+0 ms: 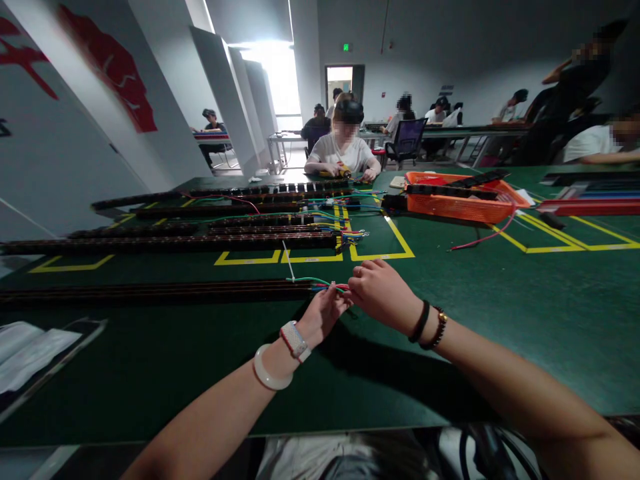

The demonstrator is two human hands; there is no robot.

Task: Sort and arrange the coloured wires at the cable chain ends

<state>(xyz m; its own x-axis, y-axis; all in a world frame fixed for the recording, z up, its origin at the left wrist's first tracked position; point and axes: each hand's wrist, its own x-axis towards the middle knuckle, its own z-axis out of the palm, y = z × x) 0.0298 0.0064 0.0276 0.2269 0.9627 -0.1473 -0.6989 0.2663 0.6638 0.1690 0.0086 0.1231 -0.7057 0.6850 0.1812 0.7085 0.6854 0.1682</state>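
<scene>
Two bare hands meet over the middle of the green desk [520, 320], nearer its near edge than its far one. The left hand [327, 312] pinches coloured wires [320, 288] between thumb and fingers, where they come out of a long dark bundle [200, 292]. The right hand [383, 291] is closed around the wires just beyond, touching or almost touching the left fingertips; the wire ends are hidden inside it. Red, green and blue show among the wires. The bundle lies roughly parallel to the near edge and runs out toward the left edge. A thin white strip [289, 260] sticks up at a slant near the bundle's wired end.

Farther toward the far edge, more dark bundles [240, 240] lie side by side over yellow tape outlines [385, 256], with loose wires at their right ends. Right of these, an orange basket [450, 208] holds dark pieces, and a red wire [483, 238] trails down from it onto the desk. White sheets [30, 347] lie toward the near left corner. At the far edge, another person [345, 150] holds a yellow tool [344, 171].
</scene>
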